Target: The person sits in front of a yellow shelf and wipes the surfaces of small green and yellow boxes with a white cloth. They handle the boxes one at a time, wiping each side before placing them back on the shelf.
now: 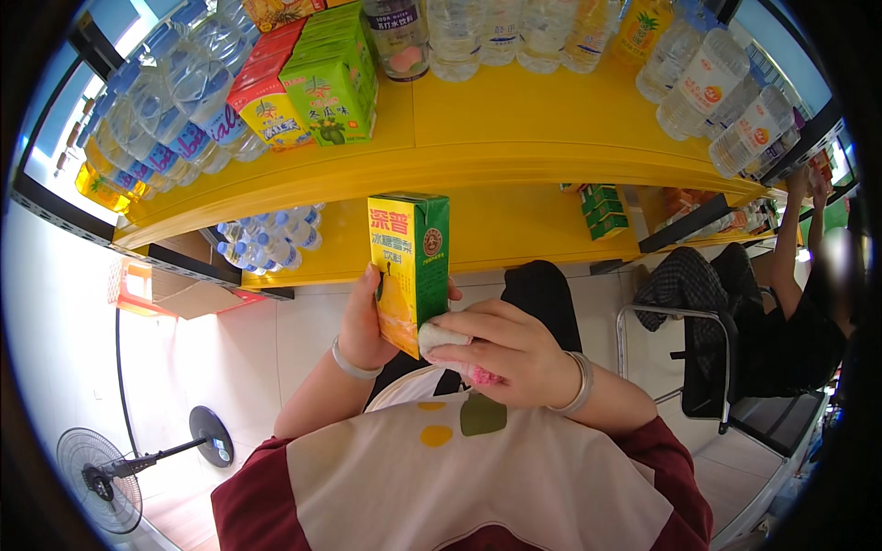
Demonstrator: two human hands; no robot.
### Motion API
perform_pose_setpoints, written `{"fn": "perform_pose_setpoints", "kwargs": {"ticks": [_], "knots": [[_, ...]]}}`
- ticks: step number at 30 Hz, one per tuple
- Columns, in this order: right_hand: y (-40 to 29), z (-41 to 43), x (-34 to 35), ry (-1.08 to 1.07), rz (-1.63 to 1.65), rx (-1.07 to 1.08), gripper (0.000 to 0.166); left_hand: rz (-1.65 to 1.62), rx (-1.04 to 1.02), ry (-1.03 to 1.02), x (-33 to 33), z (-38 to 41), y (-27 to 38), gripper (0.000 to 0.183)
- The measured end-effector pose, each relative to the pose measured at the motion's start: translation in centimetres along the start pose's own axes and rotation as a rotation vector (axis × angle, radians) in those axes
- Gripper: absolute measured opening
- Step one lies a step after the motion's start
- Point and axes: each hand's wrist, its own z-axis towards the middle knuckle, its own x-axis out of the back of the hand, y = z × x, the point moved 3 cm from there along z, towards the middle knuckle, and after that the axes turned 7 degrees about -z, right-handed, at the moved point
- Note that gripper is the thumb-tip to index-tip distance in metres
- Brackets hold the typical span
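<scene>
A yellow and green drink carton (411, 268), with a pear pictured on its front, is upright and slightly tilted before me. My left hand (371, 320) is closed around its lower left part, with fingertips showing past the right edge. My right hand (513, 351) grips a bunched white and pink cloth (448, 344), which touches the lower right green side of the carton. Above, on the yellow shelf (482, 113), stand green drink cartons (329, 93), red and yellow drink cartons (269, 113) and clear plastic bottles (455, 41).
Large bottles (182, 117) line the upper shelf's left end, more bottles (703, 82) its right. The lower shelf (482, 227) holds small bottles (275, 237) and green boxes (603, 210). A fan (100, 480) stands lower left. At right, another person (778, 330) sits near a metal-framed chair (723, 358).
</scene>
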Motion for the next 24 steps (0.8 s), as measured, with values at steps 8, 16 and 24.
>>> {"fn": "perform_pose_setpoints", "kwargs": {"ticks": [8,16,24], "knots": [[0.3,-0.4,0.5,0.085,-0.073,-0.143,0.039,-0.148,0.082,0.014,1.3,0.0,-1.0,0.063],[1.4,-0.3,2.4,0.322,-0.252,-0.327,0.038,-0.125,0.276,-0.199,-0.6,-0.3,-1.7,0.055],[1.5,-0.4,1.9,0.333,-0.039,-0.439,0.037,-0.097,0.239,-0.293,-0.3,-0.6,-2.2,0.077]]}}
